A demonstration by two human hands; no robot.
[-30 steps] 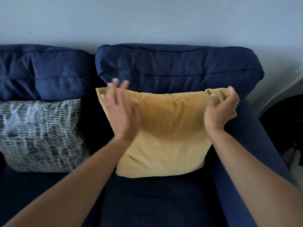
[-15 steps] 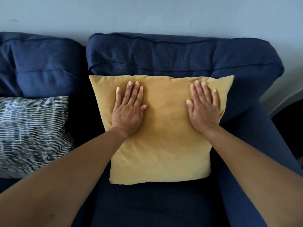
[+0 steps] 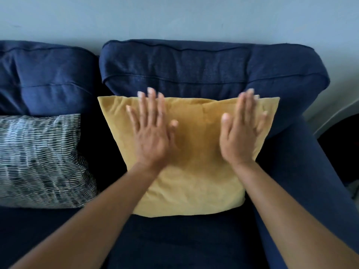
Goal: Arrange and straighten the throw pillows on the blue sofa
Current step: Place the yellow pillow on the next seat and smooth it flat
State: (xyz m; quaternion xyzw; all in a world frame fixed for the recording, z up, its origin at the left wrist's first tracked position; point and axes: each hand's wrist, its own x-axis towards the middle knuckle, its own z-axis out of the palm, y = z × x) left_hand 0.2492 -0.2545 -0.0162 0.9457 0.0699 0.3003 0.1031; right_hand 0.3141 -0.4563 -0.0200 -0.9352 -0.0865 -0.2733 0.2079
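Observation:
A mustard-yellow throw pillow (image 3: pixel 196 167) stands upright on the blue sofa's right seat, leaning against the right back cushion (image 3: pixel 204 68). My left hand (image 3: pixel 151 131) is in front of the pillow's upper left part, fingers spread and blurred by motion. My right hand (image 3: pixel 240 131) is in front of its upper right part, also flat, spread and blurred. Neither hand grips anything; I cannot tell whether the palms touch the fabric. A blue-and-white patterned pillow (image 3: pixel 40 160) stands on the left seat against the left back cushion (image 3: pixel 46 78).
The sofa's right armrest (image 3: pixel 308 171) runs down the right side. The seat cushion (image 3: pixel 184 241) lies in front of the yellow pillow. A pale wall (image 3: pixel 174 16) rises behind the sofa. A dark gap with some objects shows at the far right edge.
One second ago my right hand pinched the pillow's top right corner. Then both palms lay flat on it. Now both hands are spread and blurred in motion, and the pillow's top edge looks straighter.

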